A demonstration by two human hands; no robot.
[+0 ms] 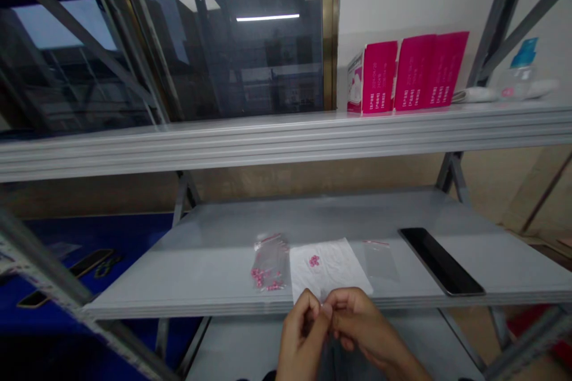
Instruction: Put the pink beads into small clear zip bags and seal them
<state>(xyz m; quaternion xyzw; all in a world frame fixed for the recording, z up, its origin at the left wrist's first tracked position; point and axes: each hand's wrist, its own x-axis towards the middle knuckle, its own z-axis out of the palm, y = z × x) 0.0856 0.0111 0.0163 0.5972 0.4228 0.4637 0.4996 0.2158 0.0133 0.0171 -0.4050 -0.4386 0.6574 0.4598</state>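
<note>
My left hand (306,330) and my right hand (360,324) meet at the shelf's front edge, fingertips pinched together. Whatever lies between them is too small to make out. Just beyond them a white paper sheet (328,271) lies flat, its near edge partly behind my fingers. On it sits a small cluster of pink beads (314,261). Left of the paper is a clear zip bag (273,256) with several pink pieces in its lower part. To the right lies another clear zip bag (379,262), which looks flat.
A dark phone-like slab (440,261) lies at the right of the grey shelf (192,268). Above runs an upper shelf (250,143) with pink boxes (417,74) and a blue-capped bottle (521,71). Metal posts (53,286) frame the sides. A blue surface (134,238) is at left.
</note>
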